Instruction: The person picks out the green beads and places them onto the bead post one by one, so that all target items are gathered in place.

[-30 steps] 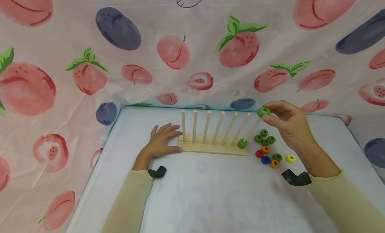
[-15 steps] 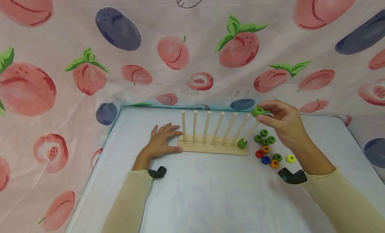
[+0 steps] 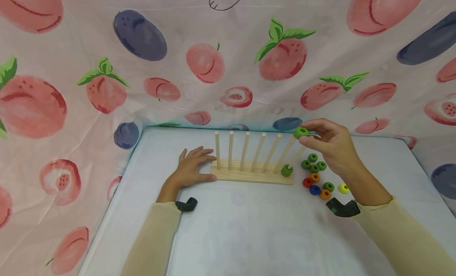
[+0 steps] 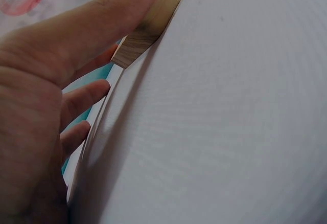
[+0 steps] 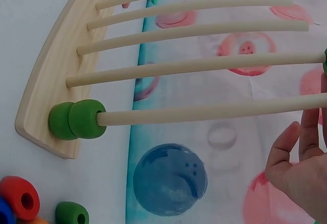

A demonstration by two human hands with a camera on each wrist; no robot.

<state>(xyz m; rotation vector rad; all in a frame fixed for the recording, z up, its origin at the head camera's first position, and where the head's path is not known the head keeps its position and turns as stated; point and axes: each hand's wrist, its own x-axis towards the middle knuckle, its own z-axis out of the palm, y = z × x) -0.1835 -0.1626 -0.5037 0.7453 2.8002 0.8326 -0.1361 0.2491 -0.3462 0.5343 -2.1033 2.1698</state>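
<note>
The right grip pinched a green bead between thumb and fingertips. The right wrist view cut off most of this bead; peg contact could not be determined. Below the grip, two stacked beads encircled the end peg. The left grip, fingers spread, touched the base.

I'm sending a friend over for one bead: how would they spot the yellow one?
On the white table, find the wooden base with its row of pegs. Just past its right end, in the head view, lie loose beads. The yellow bead sits at their right edge, apart from the others and the only yellow one.
</note>
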